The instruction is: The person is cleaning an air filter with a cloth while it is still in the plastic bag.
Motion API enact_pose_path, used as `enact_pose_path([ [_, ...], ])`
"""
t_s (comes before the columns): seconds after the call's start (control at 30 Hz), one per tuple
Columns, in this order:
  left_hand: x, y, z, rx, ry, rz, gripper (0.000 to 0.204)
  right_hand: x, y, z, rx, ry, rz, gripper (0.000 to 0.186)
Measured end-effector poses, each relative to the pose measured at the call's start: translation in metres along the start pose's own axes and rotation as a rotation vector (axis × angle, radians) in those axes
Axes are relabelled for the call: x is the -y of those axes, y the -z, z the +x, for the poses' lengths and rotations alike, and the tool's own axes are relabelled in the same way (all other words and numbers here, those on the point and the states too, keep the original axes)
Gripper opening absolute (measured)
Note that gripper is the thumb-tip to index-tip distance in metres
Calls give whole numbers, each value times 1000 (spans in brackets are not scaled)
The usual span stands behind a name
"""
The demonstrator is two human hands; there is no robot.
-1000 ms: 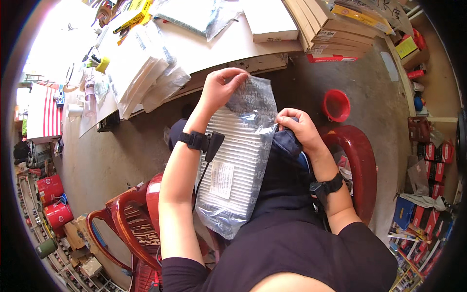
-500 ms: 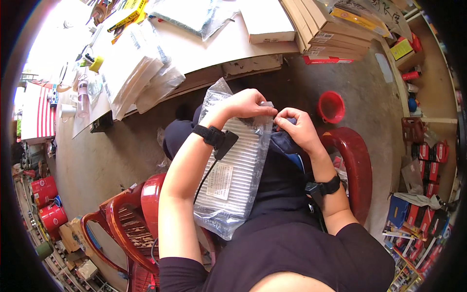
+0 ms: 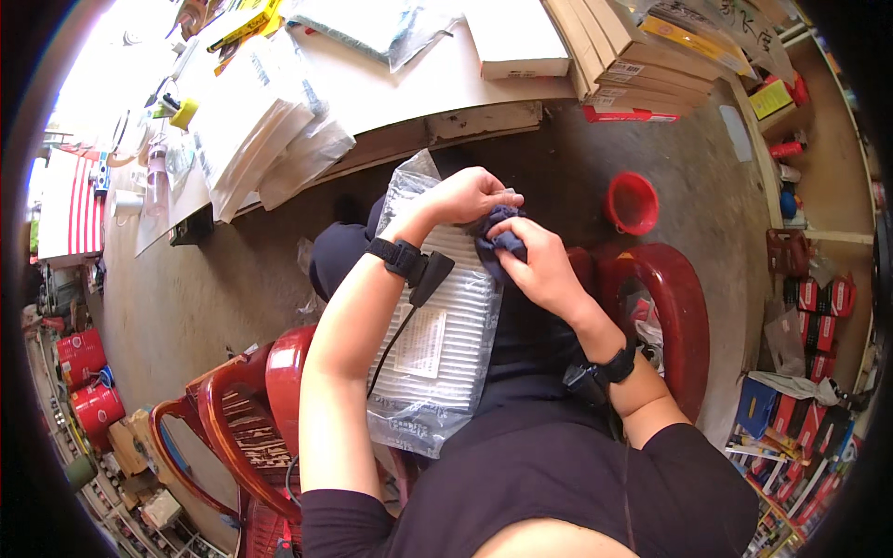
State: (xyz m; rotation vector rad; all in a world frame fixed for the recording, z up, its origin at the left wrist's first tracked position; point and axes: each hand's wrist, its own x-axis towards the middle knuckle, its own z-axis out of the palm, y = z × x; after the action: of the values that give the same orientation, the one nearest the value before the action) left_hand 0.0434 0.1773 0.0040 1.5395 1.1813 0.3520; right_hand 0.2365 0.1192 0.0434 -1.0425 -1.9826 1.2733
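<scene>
The pleated filter [image 3: 454, 321] is covered by a thin, crinkly clear plastic bag [image 3: 419, 428], super glossy. Navy cloth [image 3: 490, 245] is rumpled, soft-looking and totally matt. The wooden-looking chair [image 3: 210, 418] is coated in shiny red (slats [image 3: 249, 423] are badly flaked, tbh), while the floor [image 3: 242, 288] is left dull and concrete-looking.

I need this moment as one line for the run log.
Left hand: pinches bag edge | right hand: holds cloth | filter: in bag, on lap
</scene>
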Motion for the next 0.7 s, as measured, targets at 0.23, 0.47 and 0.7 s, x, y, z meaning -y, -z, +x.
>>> enact_pose_path([
  [0.23,-13,6,-7,5,112,16,49,10,24,-3,534,-80,141,24],
  [0.47,12,11,3,83,76,-86,50,30,42,14,67,-10,14,19],
  [0.7,-11,16,-7,54,172,-74,51,15,12,8,287,108,-134,19],
])
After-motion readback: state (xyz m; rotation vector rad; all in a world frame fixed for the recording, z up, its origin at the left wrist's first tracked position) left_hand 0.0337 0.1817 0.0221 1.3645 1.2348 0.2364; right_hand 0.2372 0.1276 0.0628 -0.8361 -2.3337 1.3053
